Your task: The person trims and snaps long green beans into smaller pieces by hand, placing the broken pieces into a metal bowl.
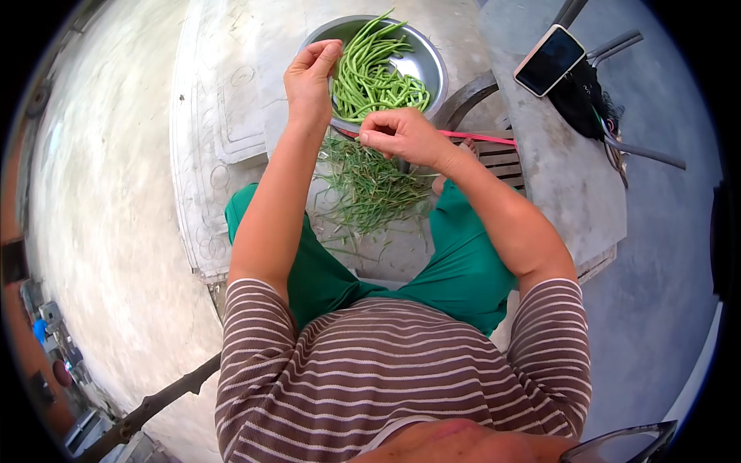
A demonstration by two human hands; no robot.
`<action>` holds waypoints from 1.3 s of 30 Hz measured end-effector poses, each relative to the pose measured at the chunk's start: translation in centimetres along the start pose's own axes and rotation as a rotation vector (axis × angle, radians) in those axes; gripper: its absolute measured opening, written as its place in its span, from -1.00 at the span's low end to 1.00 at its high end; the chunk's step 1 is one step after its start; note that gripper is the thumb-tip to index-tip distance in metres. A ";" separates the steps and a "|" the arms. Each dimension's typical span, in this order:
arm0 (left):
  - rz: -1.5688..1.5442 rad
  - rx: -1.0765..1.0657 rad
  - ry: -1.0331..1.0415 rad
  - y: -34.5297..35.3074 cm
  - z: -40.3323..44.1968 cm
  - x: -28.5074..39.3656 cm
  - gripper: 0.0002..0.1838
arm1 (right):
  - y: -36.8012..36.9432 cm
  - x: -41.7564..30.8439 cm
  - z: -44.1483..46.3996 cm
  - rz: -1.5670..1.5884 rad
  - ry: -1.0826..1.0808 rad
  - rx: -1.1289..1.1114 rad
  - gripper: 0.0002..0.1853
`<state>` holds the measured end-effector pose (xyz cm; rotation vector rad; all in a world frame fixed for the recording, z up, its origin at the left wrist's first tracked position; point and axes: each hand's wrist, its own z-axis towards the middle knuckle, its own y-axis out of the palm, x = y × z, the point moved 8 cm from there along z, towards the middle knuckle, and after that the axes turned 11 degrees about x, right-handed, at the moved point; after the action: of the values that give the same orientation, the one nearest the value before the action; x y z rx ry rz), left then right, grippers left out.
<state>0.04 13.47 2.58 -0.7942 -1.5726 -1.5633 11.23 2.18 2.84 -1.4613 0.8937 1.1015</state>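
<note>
A steel basin point(438, 65) holds a heap of long green beans point(367, 77). At the basin's left rim, my left hand point(310, 83) is raised with thumb and fingers pinched together; whatever is between them is hidden or too small to name. My right hand point(407, 137) is closed in a pinch over the basin's near edge, its fingertips pointing left. Nothing in that pinch can be made out clearly. Below both hands, between my knees, lies a loose pile of thin green bean trimmings point(374, 189), with stray bits scattered toward me.
On a stone slab point(567, 177) to the right lies a phone point(549, 60) beside a black cloth bag point(579, 100). A slatted wooden seat point(498, 158) and a pink strap point(478, 137) show behind my right forearm. A rough branch point(154, 405) leans at lower left.
</note>
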 end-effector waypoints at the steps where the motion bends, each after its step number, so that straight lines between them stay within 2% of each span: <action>1: 0.036 0.003 -0.006 0.0 0.3 -0.2 -0.84 | 1.0 0.7 -0.3 -0.059 0.005 -0.100 -0.81; 2: 0.164 -0.034 -0.027 0.2 0.4 -0.7 -0.71 | 2.1 1.6 -0.8 -0.160 0.025 -0.236 -0.79; 3: 0.165 -0.027 -0.027 0.0 0.7 -1.2 -0.71 | 2.4 2.1 -0.9 -0.158 0.026 -0.243 -0.79; 5: 0.252 -0.089 -0.118 0.1 0.9 -3.4 -0.56 | 5.3 3.1 -3.0 -0.475 -0.168 -0.592 -0.72; 6: 0.269 -0.097 -0.174 -0.1 0.5 -3.5 -0.47 | 5.7 3.4 -3.3 -0.467 -0.172 -0.605 -0.72; 7: 0.294 -0.094 -0.207 0.0 0.1 -3.0 -0.49 | 6.0 3.9 -3.7 -0.517 -0.175 -0.614 -0.70; 9: 0.042 -0.090 -0.256 -0.5 0.3 -3.3 -0.54 | 5.9 4.0 -3.3 -0.568 -0.177 -0.628 -0.67; 13: -0.129 -0.010 -0.312 -1.5 -0.9 -0.8 -0.63 | 1.2 3.7 3.1 -0.400 -0.117 -0.330 -0.74; 15: -0.256 0.100 -0.350 -2.5 -0.9 -0.4 -0.71 | -2.2 5.7 7.1 -0.270 0.122 -0.136 -0.78; 17: -0.287 0.124 -0.332 -2.9 -0.6 0.4 -0.74 | -4.9 9.2 11.9 -0.382 0.070 -0.054 -0.79; 19: -0.342 0.169 -0.311 -3.3 -0.2 1.0 -0.73 | -6.8 12.8 15.8 -0.505 0.110 0.071 -0.78; 20: -0.344 0.168 -0.307 -3.5 -0.1 1.2 -0.73 | -6.8 12.4 16.8 -0.583 0.019 0.128 -0.75; 23: -0.363 0.171 -0.285 -3.8 0.3 1.9 -0.74 | -6.1 16.7 19.3 -0.812 0.105 0.283 -0.66; 25: -0.368 0.163 -0.304 -3.7 0.3 1.8 -0.75 | -4.3 18.3 19.3 -0.897 0.285 0.258 -0.54; 27: -0.369 0.157 -0.316 -3.6 0.4 1.6 -0.77 | -3.1 17.0 18.4 -1.058 0.265 0.240 -0.55; 28: -0.369 0.142 -0.323 -3.6 0.4 1.5 -0.78 | -3.1 17.2 18.4 -1.030 0.217 0.295 -0.68; 31: -0.370 0.130 -0.330 -3.4 0.5 1.5 -0.79 | -4.1 16.6 18.6 -0.972 0.144 0.249 -0.73; 32: -0.372 0.132 -0.329 -3.4 0.4 1.5 -0.79 | -5.1 15.8 18.7 -0.899 0.052 0.350 -0.72; 35: -0.353 0.143 -0.322 -3.4 0.2 1.5 -0.79 | -8.2 13.6 18.3 -0.620 0.031 0.468 -0.76; 39: -0.341 0.140 -0.311 -3.3 -0.1 1.4 -0.80 | -11.8 10.5 16.6 -0.067 0.107 0.590 -0.76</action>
<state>-3.47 13.08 2.03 -0.7460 -2.1100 -1.5953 22.56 20.86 -4.08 -1.0512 1.1207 0.6340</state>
